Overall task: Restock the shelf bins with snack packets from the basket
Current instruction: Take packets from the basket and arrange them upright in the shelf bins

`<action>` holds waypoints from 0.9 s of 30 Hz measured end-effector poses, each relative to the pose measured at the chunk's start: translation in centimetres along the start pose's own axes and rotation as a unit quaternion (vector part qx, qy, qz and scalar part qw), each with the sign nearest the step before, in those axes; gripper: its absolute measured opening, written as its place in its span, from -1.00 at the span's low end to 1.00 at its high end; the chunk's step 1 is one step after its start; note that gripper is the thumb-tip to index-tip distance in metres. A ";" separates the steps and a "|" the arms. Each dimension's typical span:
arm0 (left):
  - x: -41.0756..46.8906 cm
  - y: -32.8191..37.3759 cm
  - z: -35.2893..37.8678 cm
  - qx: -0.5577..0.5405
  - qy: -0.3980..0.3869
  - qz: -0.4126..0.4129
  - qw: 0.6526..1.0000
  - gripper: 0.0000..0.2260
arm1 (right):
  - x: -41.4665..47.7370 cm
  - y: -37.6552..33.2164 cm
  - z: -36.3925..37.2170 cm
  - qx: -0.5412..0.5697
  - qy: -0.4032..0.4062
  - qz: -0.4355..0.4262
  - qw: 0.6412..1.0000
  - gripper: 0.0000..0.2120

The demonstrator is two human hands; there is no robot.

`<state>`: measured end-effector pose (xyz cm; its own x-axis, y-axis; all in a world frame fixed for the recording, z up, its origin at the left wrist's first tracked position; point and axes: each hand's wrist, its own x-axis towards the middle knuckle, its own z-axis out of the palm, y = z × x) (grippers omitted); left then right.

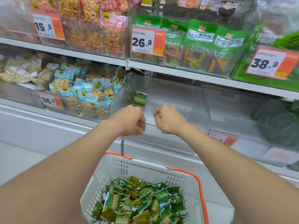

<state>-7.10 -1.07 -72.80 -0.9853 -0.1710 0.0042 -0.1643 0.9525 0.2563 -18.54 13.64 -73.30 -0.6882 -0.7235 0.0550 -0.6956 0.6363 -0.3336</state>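
Observation:
A white basket [123,168] with orange handles sits below my arms and holds several small green snack packets [142,201]. Above it is a clear shelf bin [199,110] whose white floor is bare apart from one green packet [140,99]. That packet stands upright at the bin's left side, just beyond my left knuckles; whether it touches the hand is unclear. My left hand [129,120] hovers at the bin's front edge with its fingers curled under, and nothing shows in them. My right hand [168,118] is beside it, also curled, with nothing visible in its grasp.
Left of the clear bin, another bin [84,94] is full of blue peanut packets. The shelf above carries green vegetable-crisp bags [199,44] and price tags [148,41]. To the right are a second clear bin [234,113] and dark green bags [278,123].

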 end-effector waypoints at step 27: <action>-7.3 4.2 9.1 0.170 -0.329 0.004 0.929 -0.72 | -12.5 0.6 13.9 -0.365 -0.410 -0.197 0.812 -0.84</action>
<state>-1.03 6.46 -80.52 -0.7844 -0.0788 -0.6152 -0.0519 0.9968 -0.0615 -7.47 19.31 -87.28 -0.2221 -0.6540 -0.7232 -0.9715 0.0853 0.2211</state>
